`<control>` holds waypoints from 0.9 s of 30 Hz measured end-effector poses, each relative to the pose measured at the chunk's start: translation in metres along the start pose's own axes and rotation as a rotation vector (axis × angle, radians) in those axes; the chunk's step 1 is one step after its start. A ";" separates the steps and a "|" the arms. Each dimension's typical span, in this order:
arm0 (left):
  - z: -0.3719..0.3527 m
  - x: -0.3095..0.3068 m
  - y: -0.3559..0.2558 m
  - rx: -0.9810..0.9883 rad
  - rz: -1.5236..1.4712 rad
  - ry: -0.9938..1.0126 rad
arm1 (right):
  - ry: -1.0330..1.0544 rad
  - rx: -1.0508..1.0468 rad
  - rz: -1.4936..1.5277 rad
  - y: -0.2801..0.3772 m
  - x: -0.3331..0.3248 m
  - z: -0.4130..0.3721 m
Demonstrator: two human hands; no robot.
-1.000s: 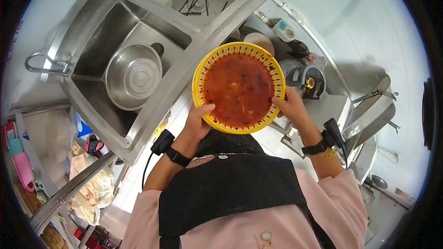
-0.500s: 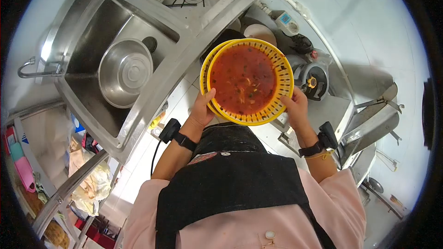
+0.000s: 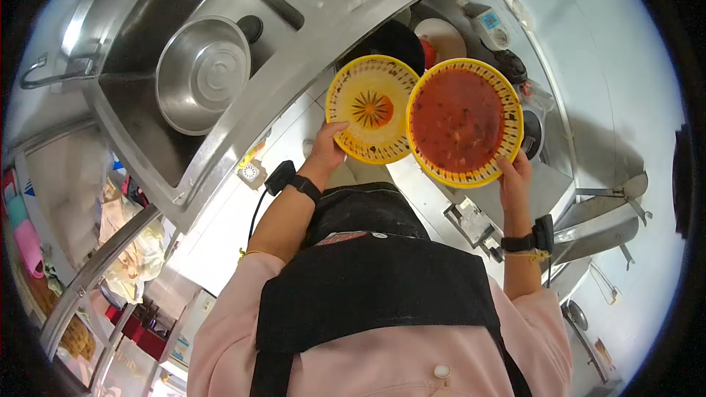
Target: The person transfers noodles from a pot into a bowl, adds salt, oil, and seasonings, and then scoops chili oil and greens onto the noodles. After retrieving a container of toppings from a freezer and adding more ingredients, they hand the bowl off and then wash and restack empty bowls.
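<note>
A steel sink (image 3: 278, 95), cropped above, spans nine to twelve o'clock. At two, a yellow soup bowl (image 3: 513, 114), red liquid inside, slightly covers the star bowl's edge; at ten, a basin (image 3: 175, 92); at twelve, the star bowl (image 3: 368, 77). The right hand (image 3: 515, 176) grasps the soup bowl, the left hand (image 3: 326, 150) the star bowl, fingers mostly hidden.

Pink sleeves (image 3: 235, 287), black apron (image 3: 382, 287), dark wrist straps (image 3: 305, 188) with boxy black modules (image 3: 280, 177), seemingly one cable (image 3: 257, 215).
</note>
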State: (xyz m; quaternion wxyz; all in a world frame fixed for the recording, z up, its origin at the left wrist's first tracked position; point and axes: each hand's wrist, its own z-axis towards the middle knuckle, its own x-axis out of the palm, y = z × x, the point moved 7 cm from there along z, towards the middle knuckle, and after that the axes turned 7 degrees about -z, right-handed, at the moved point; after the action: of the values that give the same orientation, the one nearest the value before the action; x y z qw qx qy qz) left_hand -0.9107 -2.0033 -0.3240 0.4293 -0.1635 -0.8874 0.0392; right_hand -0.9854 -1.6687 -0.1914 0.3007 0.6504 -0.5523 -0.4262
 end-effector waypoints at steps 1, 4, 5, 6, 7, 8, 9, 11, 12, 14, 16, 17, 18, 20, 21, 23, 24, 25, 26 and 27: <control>0.001 -0.011 -0.003 0.021 -0.039 -0.059 | 0.044 0.002 0.049 -0.009 0.004 0.009; 0.009 -0.046 -0.010 0.050 -0.092 -0.136 | 0.090 0.017 0.087 -0.062 -0.001 0.046; 0.010 -0.055 -0.013 0.066 -0.106 -0.158 | 0.099 0.030 0.080 -0.080 -0.002 0.059; 0.007 -0.053 -0.015 0.064 -0.106 -0.158 | 0.097 0.031 0.080 -0.094 0.000 0.070; -0.001 -0.049 -0.020 0.094 -0.118 -0.173 | 0.125 0.052 0.032 -0.105 0.008 0.079; -0.007 -0.048 -0.025 0.124 -0.128 -0.189 | 0.153 0.073 -0.014 -0.115 0.015 0.087; -0.009 -0.052 -0.025 0.121 -0.125 -0.189 | 0.150 0.075 -0.011 -0.116 0.024 0.092; -0.015 -0.066 -0.028 0.165 -0.152 -0.205 | 0.137 0.146 0.029 -0.121 0.041 0.101; -0.019 -0.077 -0.030 0.202 -0.093 -0.242 | 0.141 0.147 0.029 -0.132 0.046 0.114; -0.031 -0.084 -0.030 0.196 -0.119 -0.274 | 0.101 0.175 -0.067 -0.164 0.057 0.142; -0.044 -0.082 -0.026 0.192 -0.142 -0.319 | 0.049 0.167 -0.218 -0.165 0.067 0.167; -0.049 -0.086 -0.022 0.194 -0.148 -0.324 | -0.008 0.158 -0.370 -0.164 0.069 0.176; -0.054 -0.092 -0.019 0.215 -0.152 -0.328 | -0.002 0.158 -0.378 -0.156 0.076 0.182; -0.064 -0.091 -0.014 0.250 -0.164 -0.323 | 0.066 0.173 -0.696 -0.122 0.088 0.190; -0.070 -0.088 -0.014 0.256 -0.177 -0.330 | 0.076 0.169 -0.708 -0.104 0.096 0.192; -0.078 -0.079 -0.006 0.234 -0.222 -0.316 | 0.072 0.122 -1.062 -0.073 0.108 0.201; -0.081 -0.082 -0.002 0.248 -0.230 -0.317 | 0.086 0.108 -1.075 -0.068 0.114 0.209; -0.083 -0.083 0.002 0.262 -0.248 -0.321 | 0.156 0.095 -1.184 -0.065 0.119 0.219; -0.085 -0.083 0.005 0.270 -0.262 -0.304 | 0.225 0.080 -1.294 -0.062 0.125 0.227; -0.086 -0.079 0.007 0.279 -0.275 -0.285 | 0.236 0.062 -1.307 -0.059 0.130 0.233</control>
State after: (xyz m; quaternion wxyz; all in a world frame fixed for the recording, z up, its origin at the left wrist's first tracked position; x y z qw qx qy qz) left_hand -0.7971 -2.0284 -0.3305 0.3193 0.0270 -0.9389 0.1253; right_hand -1.1611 -1.7643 -0.3775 0.0201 0.9021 -0.0196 -0.4305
